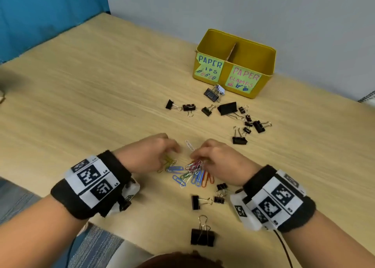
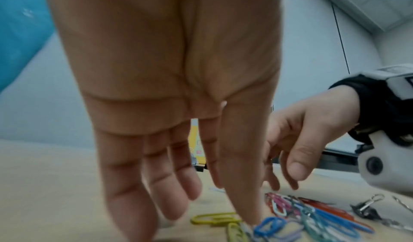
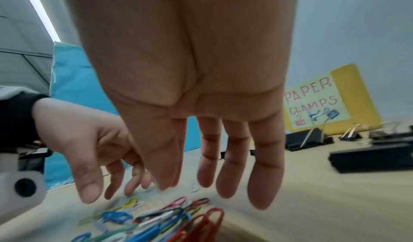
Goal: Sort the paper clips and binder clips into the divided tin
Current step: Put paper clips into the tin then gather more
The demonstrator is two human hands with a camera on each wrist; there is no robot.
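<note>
A pile of coloured paper clips [image 1: 190, 174] lies on the wooden table between my hands, and one white clip [image 1: 189, 145] lies just beyond it. My left hand [image 1: 170, 152] hovers over the pile's left side; its fingers [image 2: 170, 189] point down, straight, and the thumb reaches the clips [image 2: 270, 226]. On the pile's right side my right hand [image 1: 197, 156] hangs with straight fingers [image 3: 263, 175] just above the clips [image 3: 170, 215], holding nothing. Black binder clips [image 1: 227, 108] are scattered before the yellow divided tin [image 1: 263, 65], others near me [image 1: 203, 236].
The tin stands at the far right against the grey wall; green labels mark its left half for paper clips and its right half for paper clamps [image 3: 312, 102]. A blue panel [image 1: 40, 14] borders the left. A black cable [image 1: 284, 245] runs from my right wrist.
</note>
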